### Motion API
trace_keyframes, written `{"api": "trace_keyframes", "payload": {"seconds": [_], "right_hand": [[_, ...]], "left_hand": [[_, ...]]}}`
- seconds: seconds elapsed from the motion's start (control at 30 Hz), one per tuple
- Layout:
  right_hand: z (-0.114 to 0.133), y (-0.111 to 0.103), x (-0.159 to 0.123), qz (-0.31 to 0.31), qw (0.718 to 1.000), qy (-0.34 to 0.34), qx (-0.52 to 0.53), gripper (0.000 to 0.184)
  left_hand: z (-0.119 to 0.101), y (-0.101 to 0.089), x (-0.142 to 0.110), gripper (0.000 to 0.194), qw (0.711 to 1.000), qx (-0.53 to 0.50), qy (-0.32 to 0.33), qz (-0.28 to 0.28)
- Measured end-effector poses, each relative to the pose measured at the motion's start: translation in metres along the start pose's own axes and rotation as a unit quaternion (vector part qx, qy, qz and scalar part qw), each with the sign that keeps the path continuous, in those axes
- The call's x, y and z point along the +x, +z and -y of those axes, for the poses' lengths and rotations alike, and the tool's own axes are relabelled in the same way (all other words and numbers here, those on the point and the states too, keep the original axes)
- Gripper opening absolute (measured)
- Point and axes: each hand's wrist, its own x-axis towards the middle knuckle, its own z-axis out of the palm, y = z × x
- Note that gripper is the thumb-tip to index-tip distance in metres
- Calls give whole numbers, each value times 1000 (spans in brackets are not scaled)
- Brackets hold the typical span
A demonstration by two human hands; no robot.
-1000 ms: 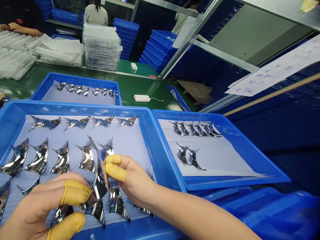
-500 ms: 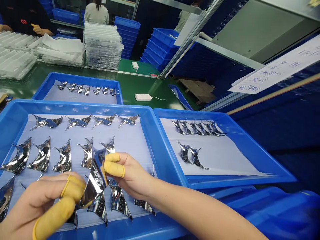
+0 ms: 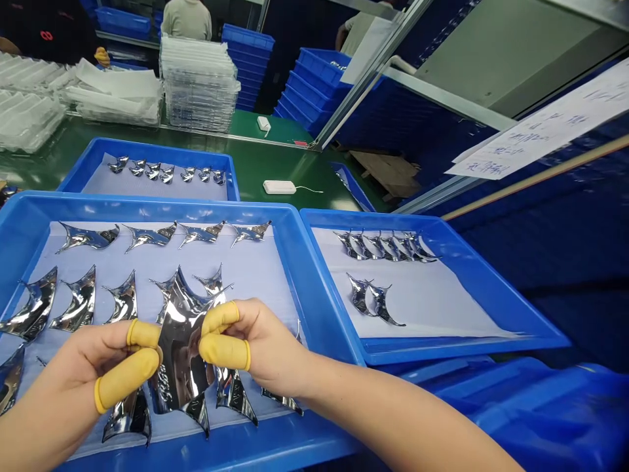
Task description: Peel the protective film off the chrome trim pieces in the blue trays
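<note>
Between my two hands is a shiny chrome trim piece [image 3: 183, 341], curved, with pointed tips at the top and raised lettering low on its left side. My left hand [image 3: 105, 367] pinches its left edge between thumb and forefinger. Its right edge is gripped by my right hand [image 3: 246, 341]. Yellow finger cots cover the thumb and forefinger of both hands. Below lies a blue tray [image 3: 324, 282] lined with white sheet, holding rows of similar chrome pieces [image 3: 78, 298]. The held piece and my hands hide some of them.
A second blue tray [image 3: 442, 282] on the right holds more chrome pieces [image 3: 378, 246]. Behind is another tray [image 3: 234, 177] with small chrome parts. A white device with a cord [image 3: 279, 187] lies on the green table. Stacked clear plastic trays [image 3: 199, 85] and a co-worker [image 3: 49, 33] are farther back.
The chrome piece has been turned so its broad face shows and its lettering is now at the lower left. My left hand has risen slightly to its left edge.
</note>
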Motion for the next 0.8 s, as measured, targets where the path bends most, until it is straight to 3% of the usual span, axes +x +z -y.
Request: {"api": "trace_keyframes", "payload": {"seconds": [0.2, 0.37, 0.47, 0.63, 0.7, 0.8], "right_hand": [[1, 9, -4, -3, 997, 38, 68, 33], [-2, 13, -8, 10, 995, 47, 91, 32], [-1, 13, -9, 20, 995, 40, 91, 31], [3, 9, -9, -1, 998, 22, 59, 31], [2, 6, -8, -5, 999, 9, 38, 30], [-2, 1, -5, 2, 999, -32, -20, 29]], "left_hand": [[0, 4, 7, 37, 994, -58, -84, 50], [-1, 11, 6, 37, 986, -93, -99, 96], [-2, 11, 6, 38, 986, -93, -101, 91], [5, 3, 6, 33, 995, -61, -70, 26], [12, -2, 3, 26, 998, -40, -43, 31], [20, -6, -7, 13, 994, 74, 74, 43]]}}
